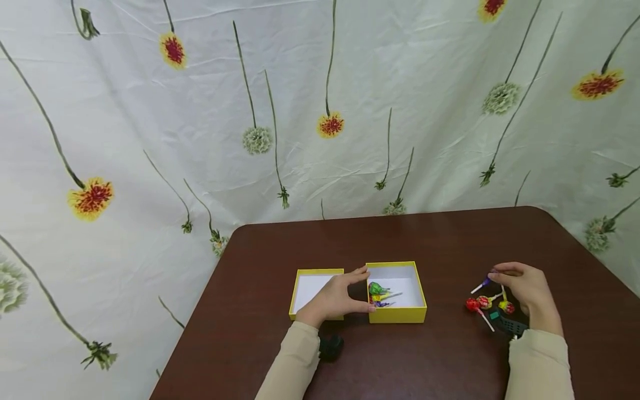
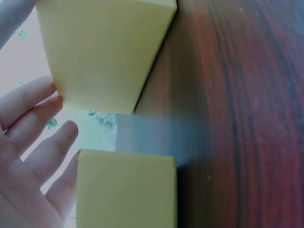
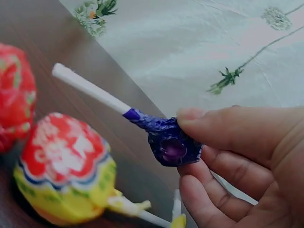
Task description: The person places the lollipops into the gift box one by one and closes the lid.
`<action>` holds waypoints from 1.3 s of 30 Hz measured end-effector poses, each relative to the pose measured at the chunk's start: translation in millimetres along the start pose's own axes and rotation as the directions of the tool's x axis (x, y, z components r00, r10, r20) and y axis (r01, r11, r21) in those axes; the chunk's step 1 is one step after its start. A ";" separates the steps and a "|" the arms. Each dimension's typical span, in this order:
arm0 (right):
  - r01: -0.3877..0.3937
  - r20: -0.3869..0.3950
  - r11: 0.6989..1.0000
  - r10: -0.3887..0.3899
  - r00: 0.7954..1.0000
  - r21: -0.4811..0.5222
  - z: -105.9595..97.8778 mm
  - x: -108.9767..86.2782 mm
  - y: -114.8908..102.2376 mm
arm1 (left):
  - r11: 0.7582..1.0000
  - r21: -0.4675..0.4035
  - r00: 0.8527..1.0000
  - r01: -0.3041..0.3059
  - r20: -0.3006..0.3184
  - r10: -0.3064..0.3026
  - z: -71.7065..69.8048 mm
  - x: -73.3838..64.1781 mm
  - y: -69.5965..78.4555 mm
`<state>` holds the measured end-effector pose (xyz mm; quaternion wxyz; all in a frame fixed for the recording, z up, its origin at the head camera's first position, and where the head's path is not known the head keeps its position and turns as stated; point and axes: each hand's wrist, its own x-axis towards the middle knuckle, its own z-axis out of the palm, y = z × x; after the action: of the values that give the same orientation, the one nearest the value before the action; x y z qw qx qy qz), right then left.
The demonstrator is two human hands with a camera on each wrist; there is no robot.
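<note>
My right hand pinches a purple-wrapped lollipop by its head between thumb and fingers, its white stick pointing away. Below it on the table lie a red lollipop, a red-and-yellow lollipop and another yellow-and-red one. My left hand spreads along the left side of an open yellow box, fingertips touching its rim, thumb by the front corner. Inside the white-lined box, several lollipops lie at the left, with a green one on top.
Left of the box, partly behind my left hand, a shallow yellow-edged tray or lid shows its white inside. Everything rests on a dark brown table. A white flowered cloth hangs behind the table. Dark devices sit at both wrists.
</note>
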<state>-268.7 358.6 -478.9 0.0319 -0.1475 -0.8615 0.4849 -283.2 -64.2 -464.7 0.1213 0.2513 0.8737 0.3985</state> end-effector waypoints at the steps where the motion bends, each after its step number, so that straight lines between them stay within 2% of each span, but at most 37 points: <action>1: 0.003 0.015 1.000 -0.003 1.000 0.013 0.7 -0.1 -1.0 | 1.000 -0.003 1.000 0.001 0.001 -0.001 -0.1 0.0 -0.2; 7: 0.037 0.089 0.994 -0.046 0.995 0.100 7.0 0.9 -5.4 | 1.000 -0.004 1.000 -0.006 0.001 0.006 0.4 1.7 -1.4; 12: 0.057 0.094 0.979 -0.077 0.993 0.198 10.8 -0.2 -11.5 | 0.999 0.026 1.000 -0.019 -0.004 0.019 1.4 2.7 -1.4; 14: 0.057 0.085 0.982 -0.074 0.994 0.179 11.6 -0.8 -14.0 | 0.999 0.030 1.000 -0.014 -0.003 0.014 1.6 2.5 -1.3; 19: 0.052 0.061 0.997 -0.056 0.997 0.062 13.6 -0.6 -19.6 | 1.000 0.016 1.000 -0.003 0.003 0.003 2.3 2.5 -1.1; 22: 0.064 0.063 0.997 -0.067 0.996 0.052 15.8 0.3 -21.6 | 1.000 0.011 1.000 -0.004 0.004 0.004 2.9 2.5 -1.5; 28: 0.104 0.047 0.991 -0.108 0.993 0.080 16.6 0.4 -26.6 | 1.000 0.025 1.000 -0.005 0.005 0.005 2.0 1.8 -1.8; 35: 0.158 0.039 0.975 -0.166 0.985 0.158 17.9 -0.8 -35.8 | 1.000 0.026 1.000 -0.017 0.003 0.017 -0.2 2.8 -1.9; 39: 0.196 0.066 0.948 -0.218 0.974 0.250 18.4 -1.7 -40.5 | 1.000 0.019 1.000 -0.010 0.006 0.010 -0.4 2.8 -2.6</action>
<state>-279.8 323.2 -454.2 0.0605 -0.0287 -0.8072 0.5865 -286.6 -64.4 -466.5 0.1198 0.2579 0.8758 0.3901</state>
